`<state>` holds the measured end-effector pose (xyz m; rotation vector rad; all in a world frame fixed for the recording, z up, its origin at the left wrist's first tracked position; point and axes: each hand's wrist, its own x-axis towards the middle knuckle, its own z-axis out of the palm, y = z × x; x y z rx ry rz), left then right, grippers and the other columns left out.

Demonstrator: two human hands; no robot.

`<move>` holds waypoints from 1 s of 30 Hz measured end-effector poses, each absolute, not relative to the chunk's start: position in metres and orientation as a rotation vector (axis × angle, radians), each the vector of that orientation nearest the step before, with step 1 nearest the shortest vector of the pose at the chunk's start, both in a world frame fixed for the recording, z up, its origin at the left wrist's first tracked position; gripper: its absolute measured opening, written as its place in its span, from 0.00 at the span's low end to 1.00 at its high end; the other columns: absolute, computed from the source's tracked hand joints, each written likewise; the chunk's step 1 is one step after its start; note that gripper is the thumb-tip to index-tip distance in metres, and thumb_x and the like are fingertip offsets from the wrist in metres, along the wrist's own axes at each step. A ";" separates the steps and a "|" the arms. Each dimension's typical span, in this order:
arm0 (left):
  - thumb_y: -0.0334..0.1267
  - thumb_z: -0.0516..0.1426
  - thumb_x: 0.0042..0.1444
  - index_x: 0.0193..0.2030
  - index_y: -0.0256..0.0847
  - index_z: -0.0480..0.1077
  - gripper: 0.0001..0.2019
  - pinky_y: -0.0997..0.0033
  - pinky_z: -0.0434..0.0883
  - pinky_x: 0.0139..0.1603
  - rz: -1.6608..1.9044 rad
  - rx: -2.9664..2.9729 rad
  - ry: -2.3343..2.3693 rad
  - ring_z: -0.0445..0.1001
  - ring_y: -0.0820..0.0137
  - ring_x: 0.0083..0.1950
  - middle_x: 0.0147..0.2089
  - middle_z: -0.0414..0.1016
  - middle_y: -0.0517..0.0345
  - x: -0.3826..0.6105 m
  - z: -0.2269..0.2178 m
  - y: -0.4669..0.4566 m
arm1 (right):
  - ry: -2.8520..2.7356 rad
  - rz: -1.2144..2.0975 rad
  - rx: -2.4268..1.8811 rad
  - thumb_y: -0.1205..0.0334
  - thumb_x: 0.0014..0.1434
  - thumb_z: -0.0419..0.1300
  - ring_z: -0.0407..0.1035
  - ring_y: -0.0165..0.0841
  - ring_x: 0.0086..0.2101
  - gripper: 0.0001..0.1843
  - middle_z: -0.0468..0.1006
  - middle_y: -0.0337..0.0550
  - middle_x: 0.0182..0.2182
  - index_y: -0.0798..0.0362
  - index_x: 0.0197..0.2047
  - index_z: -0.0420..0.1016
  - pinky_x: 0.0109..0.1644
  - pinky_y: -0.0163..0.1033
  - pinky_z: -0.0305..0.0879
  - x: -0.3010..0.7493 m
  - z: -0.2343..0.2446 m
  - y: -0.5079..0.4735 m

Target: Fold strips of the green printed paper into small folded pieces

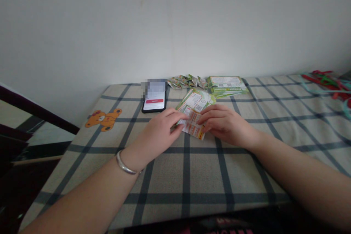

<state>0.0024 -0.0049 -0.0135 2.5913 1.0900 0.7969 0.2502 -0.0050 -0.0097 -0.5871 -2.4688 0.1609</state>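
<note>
A small printed sheet [195,126] with orange blocks of print and a yellow edge lies tilted between my two hands. My left hand [161,129] pinches its left side between thumb and fingers; a bit of something green also shows by that thumb. With fingers bent, my right hand [229,126] grips the sheet's right edge, its thumb hidden. Just beyond the sheet, partly covered by it, is a green-and-white printed card [193,98] with a QR code.
At the back stand small green foil-like sachets [182,81] beside a stack of green-and-white printed cards [229,85]. A lit phone [154,100] and a bear cutout [104,119] lie to the left. Red and green strips [326,82] sit far right on the checked cloth [170,179], before a wall.
</note>
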 end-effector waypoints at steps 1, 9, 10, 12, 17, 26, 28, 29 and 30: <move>0.29 0.55 0.60 0.49 0.40 0.72 0.12 0.63 0.72 0.49 0.793 2.593 1.093 0.73 0.68 0.46 0.44 0.73 0.55 0.003 -0.013 -0.006 | -2.453 0.155 -0.606 0.71 0.60 0.58 0.71 0.35 0.48 0.08 0.81 0.43 0.42 0.51 0.36 0.77 0.53 0.44 0.68 0.252 -0.012 -0.003; 0.32 0.58 0.58 0.44 0.41 0.74 0.08 0.59 0.72 0.51 0.736 2.623 1.075 0.73 0.66 0.46 0.45 0.71 0.54 0.001 -0.018 -0.005 | -2.498 0.257 -0.710 0.73 0.56 0.61 0.71 0.36 0.47 0.09 0.81 0.41 0.41 0.50 0.36 0.77 0.54 0.47 0.67 0.258 -0.022 0.011; 0.33 0.59 0.56 0.43 0.42 0.75 0.08 0.57 0.72 0.53 0.732 2.630 1.092 0.72 0.65 0.48 0.47 0.70 0.53 0.001 -0.019 -0.004 | -2.505 0.272 -0.705 0.72 0.56 0.61 0.71 0.36 0.47 0.09 0.81 0.41 0.42 0.50 0.36 0.78 0.54 0.48 0.67 0.258 -0.022 0.011; 0.33 0.62 0.52 0.41 0.42 0.75 0.09 0.53 0.70 0.57 0.744 2.636 1.129 0.70 0.61 0.54 0.53 0.65 0.51 0.001 -0.021 -0.005 | -2.518 0.296 -0.704 0.72 0.56 0.61 0.72 0.35 0.47 0.09 0.81 0.42 0.42 0.50 0.38 0.78 0.54 0.47 0.67 0.258 -0.021 0.010; 0.31 0.62 0.52 0.39 0.41 0.74 0.07 0.51 0.70 0.60 0.746 2.661 1.108 0.69 0.61 0.56 0.60 0.60 0.51 0.000 -0.025 -0.003 | -2.542 0.308 -0.725 0.72 0.56 0.62 0.72 0.35 0.47 0.10 0.81 0.43 0.43 0.50 0.39 0.79 0.53 0.46 0.68 0.258 -0.019 0.007; 0.35 0.60 0.57 0.43 0.43 0.75 0.08 0.53 0.71 0.56 0.704 2.705 1.165 0.70 0.62 0.53 0.53 0.64 0.52 -0.002 -0.027 0.000 | -2.666 0.102 -0.638 0.67 0.59 0.61 0.70 0.37 0.52 0.14 0.80 0.41 0.48 0.48 0.48 0.77 0.61 0.50 0.60 0.250 -0.013 -0.002; 0.34 0.60 0.57 0.44 0.44 0.75 0.08 0.53 0.71 0.55 0.703 2.708 1.165 0.70 0.62 0.52 0.52 0.65 0.52 -0.001 -0.026 -0.001 | -2.702 0.066 -0.613 0.66 0.60 0.61 0.70 0.36 0.51 0.14 0.79 0.41 0.49 0.47 0.49 0.77 0.63 0.52 0.57 0.248 -0.013 -0.004; 0.34 0.60 0.57 0.44 0.44 0.75 0.08 0.53 0.71 0.55 0.710 2.715 1.166 0.70 0.62 0.52 0.51 0.65 0.52 -0.001 -0.026 -0.001 | -2.711 0.054 -0.603 0.65 0.60 0.61 0.71 0.36 0.51 0.14 0.80 0.41 0.49 0.47 0.49 0.77 0.63 0.52 0.57 0.247 -0.012 -0.004; 0.34 0.60 0.56 0.44 0.44 0.75 0.09 0.52 0.71 0.55 0.717 2.724 1.170 0.69 0.62 0.52 0.51 0.66 0.52 -0.001 -0.026 -0.001 | -2.716 0.047 -0.594 0.65 0.60 0.61 0.71 0.36 0.50 0.13 0.80 0.41 0.49 0.48 0.49 0.77 0.62 0.51 0.58 0.246 -0.012 -0.005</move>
